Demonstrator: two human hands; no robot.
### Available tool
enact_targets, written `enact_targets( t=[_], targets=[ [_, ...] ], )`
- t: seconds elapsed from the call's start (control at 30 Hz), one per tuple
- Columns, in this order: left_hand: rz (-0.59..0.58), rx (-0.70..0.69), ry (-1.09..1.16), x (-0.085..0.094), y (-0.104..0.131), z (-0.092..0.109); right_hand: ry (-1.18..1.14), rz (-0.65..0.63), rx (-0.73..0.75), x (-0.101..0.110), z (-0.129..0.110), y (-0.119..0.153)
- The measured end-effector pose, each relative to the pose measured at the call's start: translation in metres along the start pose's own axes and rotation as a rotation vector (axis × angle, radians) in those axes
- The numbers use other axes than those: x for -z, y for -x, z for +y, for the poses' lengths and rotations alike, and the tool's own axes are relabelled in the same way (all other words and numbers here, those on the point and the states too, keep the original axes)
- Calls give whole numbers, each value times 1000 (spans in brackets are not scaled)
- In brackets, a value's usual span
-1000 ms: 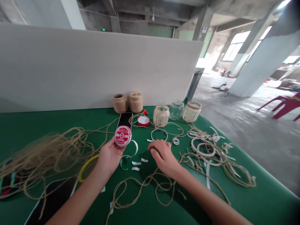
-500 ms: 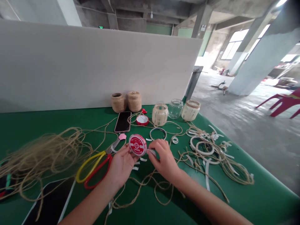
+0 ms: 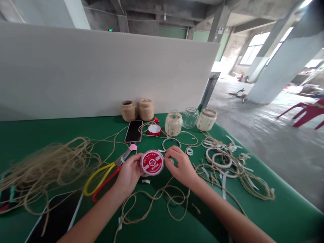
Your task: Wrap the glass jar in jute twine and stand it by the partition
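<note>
A round roll of tape [image 3: 152,163] with a red printed face is held up above the table, its face turned towards me. My left hand [image 3: 131,169] grips it by its left edge. Closed in a pinch at the roll's right edge, my right hand [image 3: 182,166] has a small whitish piece of tape [image 3: 172,161] at its fingers; how it joins the roll is hidden. Scissors [image 3: 117,162] with yellow and red handles lie just left of my left hand. Below the roll are a short white strip [image 3: 146,181] and loops of twine [image 3: 152,202].
Two twine-wrapped jars [image 3: 129,111] stand against the white board [image 3: 101,74]. To their right are a clear glass jar [image 3: 190,118] and two tape-covered jars [image 3: 173,124]. A phone [image 3: 133,131], tangled twine [image 3: 58,165], a tablet-like device [image 3: 57,216] and tape rings [image 3: 218,158] lie on the green table.
The tape roll has turned to face me more fully and shifted slightly right and down. My right hand stays at its edge, moved slightly right.
</note>
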State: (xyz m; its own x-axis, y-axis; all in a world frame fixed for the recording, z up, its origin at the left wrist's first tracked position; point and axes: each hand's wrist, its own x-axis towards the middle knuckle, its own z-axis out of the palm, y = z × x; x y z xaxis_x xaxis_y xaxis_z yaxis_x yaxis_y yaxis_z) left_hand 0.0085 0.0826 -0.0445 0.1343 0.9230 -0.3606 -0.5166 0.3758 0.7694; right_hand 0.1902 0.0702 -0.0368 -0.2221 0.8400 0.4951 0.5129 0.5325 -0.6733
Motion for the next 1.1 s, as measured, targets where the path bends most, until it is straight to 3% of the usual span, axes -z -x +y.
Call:
enact_targets(
  t=[0.17,0.3,0.5,0.77,1.1],
  targets=[
    [-139,97,-282,2,6,1,-173,-112,10,5,-3,-1],
    [-101,156,-415,3,7,-2,-258,-191,11,7,-6,0],
    [-393,90,-481,2,7,2,-201,-214,20,10,-8,0],
    [-348,-140,-547,6,5,6,-212,-245,88,12,-13,0],
    [-297,-405,-807,4,5,11,28,-189,249,7,-4,2]
  ],
)
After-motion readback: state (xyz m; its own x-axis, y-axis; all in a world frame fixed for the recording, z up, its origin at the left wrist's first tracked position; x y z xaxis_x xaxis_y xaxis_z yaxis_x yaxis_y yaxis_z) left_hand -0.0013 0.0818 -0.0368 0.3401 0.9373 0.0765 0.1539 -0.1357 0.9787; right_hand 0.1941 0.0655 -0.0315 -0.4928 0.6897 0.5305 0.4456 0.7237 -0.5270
